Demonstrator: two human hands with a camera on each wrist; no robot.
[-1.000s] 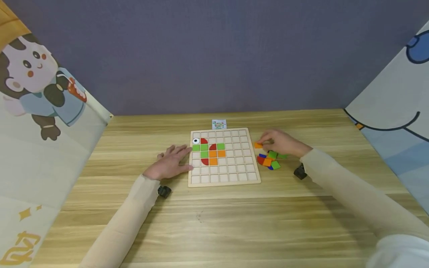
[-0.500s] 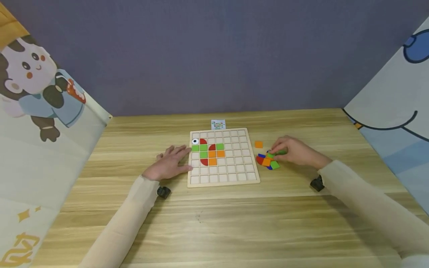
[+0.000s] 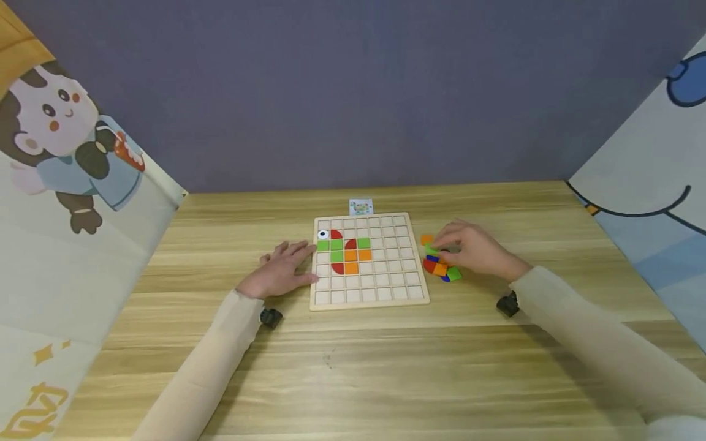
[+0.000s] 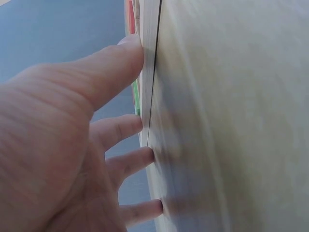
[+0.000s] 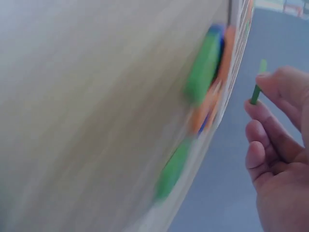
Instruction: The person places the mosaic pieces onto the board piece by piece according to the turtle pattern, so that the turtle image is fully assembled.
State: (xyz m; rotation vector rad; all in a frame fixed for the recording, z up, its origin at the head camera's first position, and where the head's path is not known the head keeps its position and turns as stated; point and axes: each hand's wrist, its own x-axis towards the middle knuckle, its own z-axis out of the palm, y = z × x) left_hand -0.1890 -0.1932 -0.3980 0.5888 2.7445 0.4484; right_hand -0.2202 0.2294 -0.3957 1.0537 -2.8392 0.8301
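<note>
My right hand (image 3: pixel 475 250) pinches a green tile (image 5: pixel 256 92) between thumb and index finger, off the table and right of the wooden grid board (image 3: pixel 371 305). Below that hand lies a small pile with a red quarter-circle tile (image 3: pixel 429 266), an orange tile (image 3: pixel 440 269), a green square tile (image 3: pixel 454 274) and blue pieces, partly hidden. On the board sit a white eye tile (image 3: pixel 323 234) and several green, red and orange tiles. With fingers spread, my left hand (image 3: pixel 277 269) rests at the board's left edge; its thumb (image 4: pixel 126 55) touches the edge.
A small picture card (image 3: pixel 361 206) lies behind the board. One loose orange square (image 3: pixel 427 239) is just right of the board's upper edge. A dark wall (image 3: pixel 375 98) stands at the back of the wooden table (image 3: pixel 353 373), with printed panels on both sides.
My right hand set down an orange square, moved right to the pile, and took up a green tile, which it has carried left towards the board. The left hand stays put.
</note>
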